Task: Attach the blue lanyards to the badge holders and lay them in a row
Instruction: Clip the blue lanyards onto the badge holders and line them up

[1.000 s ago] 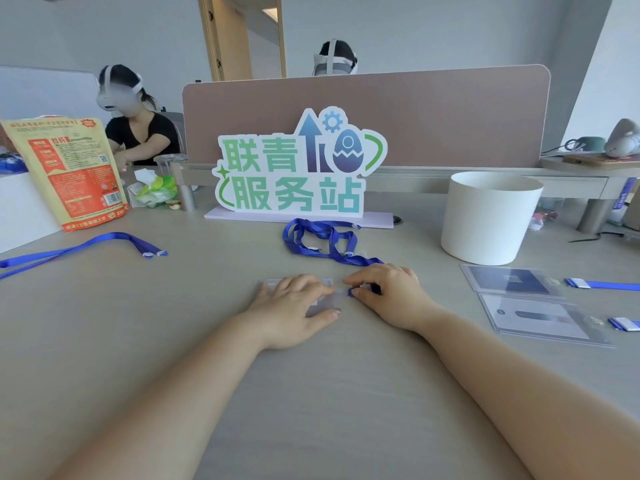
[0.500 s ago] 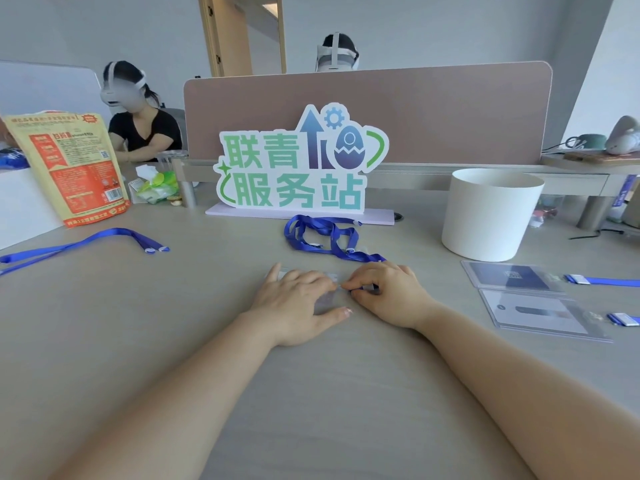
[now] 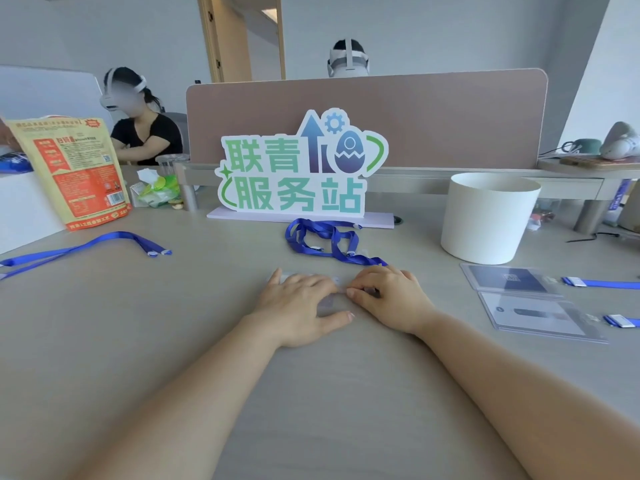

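A pale grey worktop [image 3: 166, 341] carries everything. At its far left a yellow and orange printed foil pouch [image 3: 72, 171] stands upright. In front of the pouch a loose blue fabric lanyard [image 3: 86, 244] lies stretched out, with its two ends side by side and pointing toward the middle.

At the centre back stands a green and white cut-out sign [image 3: 298, 168]. Just in front of its base lies a coiled blue fabric lanyard [image 3: 322, 241], and one tail of it runs to the right hand.

The left hand [image 3: 298, 306] lies palm down on a clear plastic badge holder [image 3: 329, 302]. Its fingers [image 3: 311, 284] are straight and spread, pressing the holder flat on the worktop. Only a sliver of the holder shows past the fingertips and between the thumb and the palm.

The right hand [image 3: 391, 296] touches the holder's right edge. Its fingers are curled, with thumb and forefinger pinched together where the coiled lanyard's tail goes under the hand. The clip itself is hidden.

Further right stands a white round plastic tub [image 3: 485, 220]. In front of it two card-filled badge holders lie flat, one behind the other: the farther dark-card holder [image 3: 509, 280] and the nearer pale-card holder [image 3: 540, 315]. Each has a blue strap end at its right edge, the upper strap [image 3: 602, 283] and the lower strap [image 3: 621, 321], and both straps run out of view.
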The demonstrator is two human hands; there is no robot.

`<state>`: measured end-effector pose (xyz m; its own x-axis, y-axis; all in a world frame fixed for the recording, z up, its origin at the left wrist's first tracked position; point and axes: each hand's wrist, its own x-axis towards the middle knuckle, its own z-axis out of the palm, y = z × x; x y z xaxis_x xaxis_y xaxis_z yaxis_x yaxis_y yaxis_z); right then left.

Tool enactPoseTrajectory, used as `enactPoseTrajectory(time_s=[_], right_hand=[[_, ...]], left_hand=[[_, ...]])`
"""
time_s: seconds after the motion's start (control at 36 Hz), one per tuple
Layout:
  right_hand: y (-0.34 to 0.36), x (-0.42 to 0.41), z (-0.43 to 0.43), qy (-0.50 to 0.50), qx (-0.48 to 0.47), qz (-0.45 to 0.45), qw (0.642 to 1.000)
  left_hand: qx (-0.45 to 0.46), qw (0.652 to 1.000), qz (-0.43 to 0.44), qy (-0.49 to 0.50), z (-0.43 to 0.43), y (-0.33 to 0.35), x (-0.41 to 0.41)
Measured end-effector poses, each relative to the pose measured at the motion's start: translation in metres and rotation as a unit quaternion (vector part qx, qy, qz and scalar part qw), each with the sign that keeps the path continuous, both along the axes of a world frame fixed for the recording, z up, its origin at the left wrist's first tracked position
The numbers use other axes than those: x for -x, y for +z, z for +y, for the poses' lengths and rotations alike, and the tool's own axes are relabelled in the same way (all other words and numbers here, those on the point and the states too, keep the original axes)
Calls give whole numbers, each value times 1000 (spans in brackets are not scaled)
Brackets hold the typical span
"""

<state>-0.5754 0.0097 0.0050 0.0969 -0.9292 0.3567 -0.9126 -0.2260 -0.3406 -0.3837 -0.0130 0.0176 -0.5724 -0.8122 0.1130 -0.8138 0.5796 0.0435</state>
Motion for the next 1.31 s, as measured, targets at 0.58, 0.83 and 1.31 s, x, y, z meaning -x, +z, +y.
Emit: enactPoseTrajectory(time_s=[0.58, 0.83, 1.31], right_hand=[[0, -18, 26, -35, 72, 52, 995], [1, -15, 65, -42, 44, 79, 995], [32, 25, 160, -128, -39, -249, 959]], left_hand=[[-68, 997, -10, -46, 22, -1, -14], [-111, 993, -31, -9, 32, -7, -40], [-100, 995, 13, -10, 52, -7, -70]])
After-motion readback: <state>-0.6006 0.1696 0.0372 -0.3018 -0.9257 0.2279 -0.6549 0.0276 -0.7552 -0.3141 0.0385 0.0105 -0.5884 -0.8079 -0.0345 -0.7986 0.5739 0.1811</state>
